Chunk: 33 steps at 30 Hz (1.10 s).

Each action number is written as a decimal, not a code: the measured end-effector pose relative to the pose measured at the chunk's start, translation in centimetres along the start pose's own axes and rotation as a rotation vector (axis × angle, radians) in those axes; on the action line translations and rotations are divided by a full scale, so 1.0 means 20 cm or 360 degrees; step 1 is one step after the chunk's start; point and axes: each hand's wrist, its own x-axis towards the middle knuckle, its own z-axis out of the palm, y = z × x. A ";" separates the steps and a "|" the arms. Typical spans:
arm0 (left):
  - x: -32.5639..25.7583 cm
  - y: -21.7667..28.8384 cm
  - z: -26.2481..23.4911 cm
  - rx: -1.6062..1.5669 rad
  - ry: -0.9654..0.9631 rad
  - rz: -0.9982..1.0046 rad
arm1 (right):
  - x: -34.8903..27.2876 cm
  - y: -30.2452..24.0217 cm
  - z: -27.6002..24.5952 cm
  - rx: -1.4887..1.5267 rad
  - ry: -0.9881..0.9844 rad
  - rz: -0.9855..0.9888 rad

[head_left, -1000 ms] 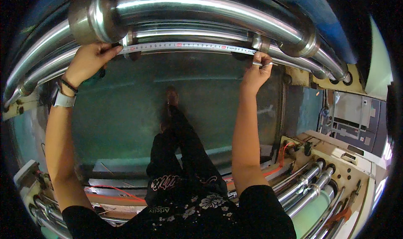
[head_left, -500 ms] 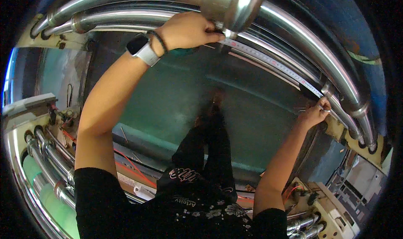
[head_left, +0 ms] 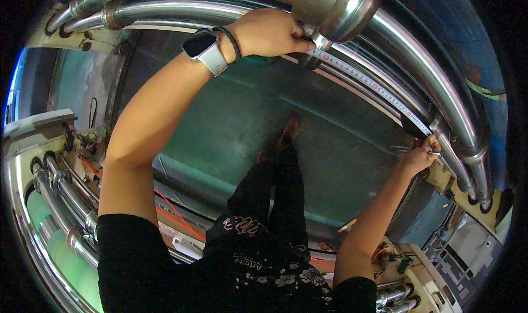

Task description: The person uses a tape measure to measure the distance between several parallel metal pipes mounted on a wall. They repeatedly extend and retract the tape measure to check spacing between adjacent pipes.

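Note:
A white measuring tape (head_left: 379, 88) with dark and red markings stretches along the thin chrome bar under the thick roller. At its far left end my left hand (head_left: 272, 33) is closed, thumb and finger pinching the tape by a metal collar (head_left: 321, 41). The rest of the tape beyond that hand is hidden. My right hand (head_left: 421, 155) is closed at the tape's right end, close to a ring on the bar. A thin metal rod (head_left: 400, 148) sticks out of this hand; its exact kind is unclear. Whether these fingers also grip the tape, I cannot tell.
Large chrome rollers (head_left: 418, 54) arch across the far side, with a thick metal sleeve (head_left: 338, 10) near my left hand. Machine side frames with more rollers (head_left: 60, 200) stand at lower left and lower right. Orange tubing (head_left: 179, 219) runs behind my legs above the dark green floor (head_left: 231, 120).
The view has shifted, so the rollers and both hands appear slightly farther right. Both hands keep their places along the tape, which still runs between them.

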 end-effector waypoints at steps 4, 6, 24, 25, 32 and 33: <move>0.00 0.01 0.00 0.0019 -0.0019 -0.0024 | 0.00 0.00 0.00 -0.0032 -0.0004 -0.0062; 0.00 0.01 0.00 0.0015 -0.0022 -0.0024 | 0.00 0.00 0.00 -0.0042 -0.0003 -0.0068; 0.01 0.04 -0.03 0.0025 -0.0110 -0.0128 | -0.01 -0.02 0.01 0.0002 -0.0036 -0.0054; 0.01 0.03 -0.03 0.0028 -0.0119 -0.0124 | -0.01 -0.02 0.01 -0.0011 -0.0026 -0.0062; 0.00 0.01 0.00 0.0009 0.0047 0.0019 | -0.03 -0.04 0.03 -0.0004 -0.0060 -0.0036; 0.00 0.01 0.00 0.0009 0.0025 0.0006 | -0.04 -0.05 0.03 0.0004 -0.0061 -0.0030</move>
